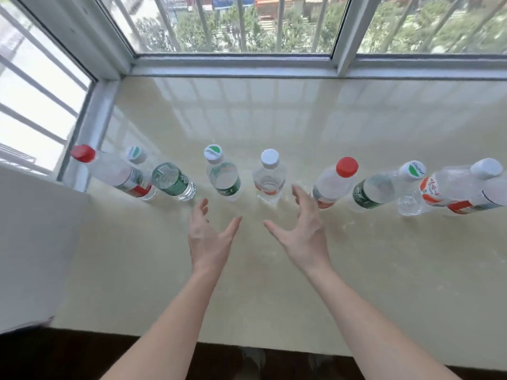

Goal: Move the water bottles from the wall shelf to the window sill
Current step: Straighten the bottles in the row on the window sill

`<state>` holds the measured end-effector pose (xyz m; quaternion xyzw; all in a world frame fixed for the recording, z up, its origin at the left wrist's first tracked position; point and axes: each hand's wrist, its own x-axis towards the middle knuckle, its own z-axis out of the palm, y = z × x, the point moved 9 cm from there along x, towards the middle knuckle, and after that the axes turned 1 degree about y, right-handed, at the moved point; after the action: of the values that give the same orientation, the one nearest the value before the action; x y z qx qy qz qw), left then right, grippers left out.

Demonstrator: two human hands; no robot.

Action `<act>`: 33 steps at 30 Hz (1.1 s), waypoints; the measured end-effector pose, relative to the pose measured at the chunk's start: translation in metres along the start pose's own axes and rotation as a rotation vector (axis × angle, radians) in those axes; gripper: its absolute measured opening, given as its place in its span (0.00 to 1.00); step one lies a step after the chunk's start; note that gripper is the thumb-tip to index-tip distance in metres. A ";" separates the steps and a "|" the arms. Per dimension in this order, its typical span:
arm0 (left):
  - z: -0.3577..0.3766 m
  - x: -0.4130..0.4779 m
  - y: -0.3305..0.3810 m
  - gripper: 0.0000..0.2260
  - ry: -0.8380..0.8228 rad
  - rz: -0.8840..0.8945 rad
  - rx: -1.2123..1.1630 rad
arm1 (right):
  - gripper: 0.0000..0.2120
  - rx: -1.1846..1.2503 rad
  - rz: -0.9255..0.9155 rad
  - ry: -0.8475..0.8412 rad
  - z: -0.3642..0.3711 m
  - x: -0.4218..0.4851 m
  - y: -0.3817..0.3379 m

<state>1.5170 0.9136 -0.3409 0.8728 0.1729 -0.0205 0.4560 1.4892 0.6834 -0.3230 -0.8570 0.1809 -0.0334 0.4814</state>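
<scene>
Your water bottles (269, 176) stand upright in one row across the window sill (274, 119), set back from its front edge so none tips off. Your left hand (210, 237) and right hand (304, 231) hover just before them, fingers spread, holding nothing.

A grey window frame (236, 63) is running along twelve o'clock, with metal bars (241, 23) standing behind the glass. Green trees (296, 31) are showing beyond them. A white wall (35, 242) is filling nine o'clock, and dark flooring (68, 357) is lying at six.
</scene>
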 end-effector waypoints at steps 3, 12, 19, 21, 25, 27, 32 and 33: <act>-0.020 0.009 0.021 0.38 -0.010 0.107 -0.033 | 0.44 -0.035 -0.103 0.095 -0.009 0.009 -0.037; -0.026 0.058 0.067 0.42 -0.081 0.229 -0.052 | 0.35 -0.114 -0.098 -0.010 0.002 0.062 -0.063; -0.009 0.083 0.064 0.36 -0.158 0.231 -0.081 | 0.26 -0.088 -0.058 0.105 0.007 0.066 -0.054; -0.005 0.087 0.063 0.30 -0.179 0.220 -0.082 | 0.28 -0.096 -0.045 0.116 0.010 0.067 -0.054; 0.001 0.090 0.059 0.25 -0.205 0.207 -0.053 | 0.38 -0.110 -0.042 0.013 0.019 0.070 -0.050; 0.001 0.090 0.058 0.24 -0.211 0.205 -0.048 | 0.41 -0.115 -0.047 -0.092 0.025 0.071 -0.043; 0.004 0.091 0.054 0.24 -0.232 0.214 -0.037 | 0.35 0.010 -0.034 -0.195 0.032 0.077 -0.031; 0.005 0.092 0.052 0.24 -0.231 0.216 -0.029 | 0.34 0.029 -0.024 -0.196 0.034 0.078 -0.030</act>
<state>1.6205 0.9083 -0.3200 0.8716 0.0247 -0.0691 0.4847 1.5785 0.6983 -0.3252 -0.8511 0.1222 0.0423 0.5089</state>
